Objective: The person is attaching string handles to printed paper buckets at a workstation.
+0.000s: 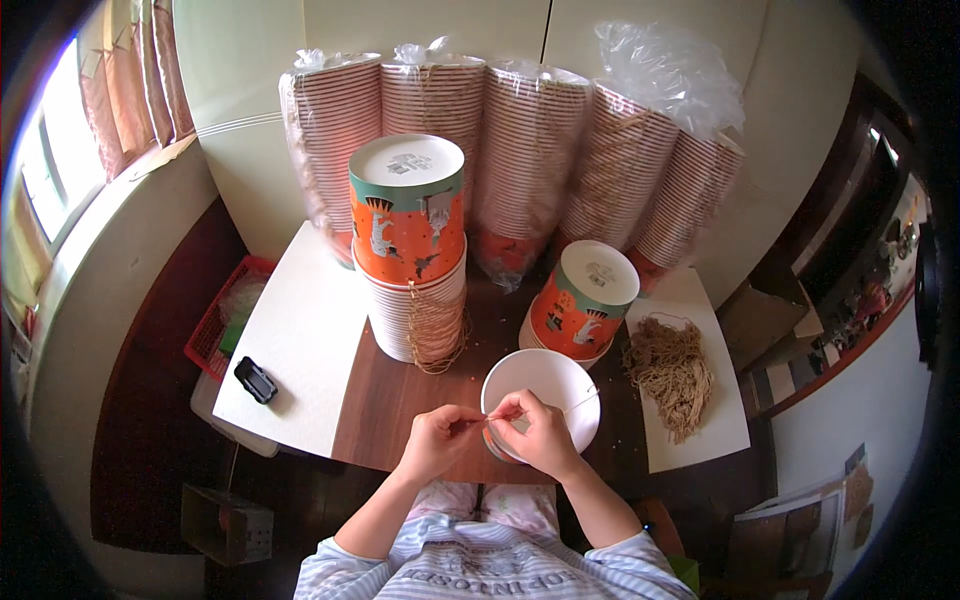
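Note:
A paper bucket (545, 370), white inside, stands mouth up at the table's front edge. Over its left rim my left hand (445, 438) and my right hand (535, 430) meet, fingertips pinched close together. A thin cord (580, 399) crosses the bucket's mouth from the right rim toward my right hand, which seems to pinch it. Whatever is between my left fingertips is too small to make out. Just behind is an upside-down orange bucket (582, 315) with a white base. To the right lies a tangled heap of tan cords (672, 370).
A tall stack of upturned buckets (410, 250) with hanging cords stands left of centre. Several plastic-wrapped bucket stacks (530, 150) line the wall behind. On the table's left end sits a small black tray (256, 380); beyond that edge is a red basket (215, 340).

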{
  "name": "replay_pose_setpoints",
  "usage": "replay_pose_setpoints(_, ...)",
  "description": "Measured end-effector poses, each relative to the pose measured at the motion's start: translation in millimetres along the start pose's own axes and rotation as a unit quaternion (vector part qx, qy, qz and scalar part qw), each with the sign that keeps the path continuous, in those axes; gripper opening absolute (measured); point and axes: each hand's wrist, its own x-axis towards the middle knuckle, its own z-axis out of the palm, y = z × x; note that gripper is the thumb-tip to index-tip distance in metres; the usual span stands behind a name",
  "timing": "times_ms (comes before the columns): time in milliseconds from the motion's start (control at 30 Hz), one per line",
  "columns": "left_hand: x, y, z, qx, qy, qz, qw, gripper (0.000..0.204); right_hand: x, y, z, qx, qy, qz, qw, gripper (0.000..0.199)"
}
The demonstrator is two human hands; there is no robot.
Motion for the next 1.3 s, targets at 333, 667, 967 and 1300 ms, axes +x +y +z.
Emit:
replay_pose_setpoints(333,-0.2,3.4,-5.7,-0.279,-0.084,-0.141,0.946,0.012,-3.2,2.5,-1.5,0.005,-0.026,-0.002,1.000,0.013)
replay_pose_setpoints(667,-1.2,10.2,-5.3,-0.367,-0.114,-0.201,0.901,0.013,-4.5,-0.6,-1.6,-0.046,0.000,-0.098,0.994,0.014)
replay_pose_setpoints(967,-2.3,5.5,-6.3,-0.381,-0.100,-0.218,0.893,0.012,-3.2,0.4,-1.8,-0.055,-0.001,-0.082,0.995,0.010)
replay_pose_setpoints(1300,-0.6,15.9,-4.9,0.030,-0.063,0.028,0.997,0.010,-1.7,-0.8,-3.9,0.001,-0.019,-0.024,1.000,0.009)
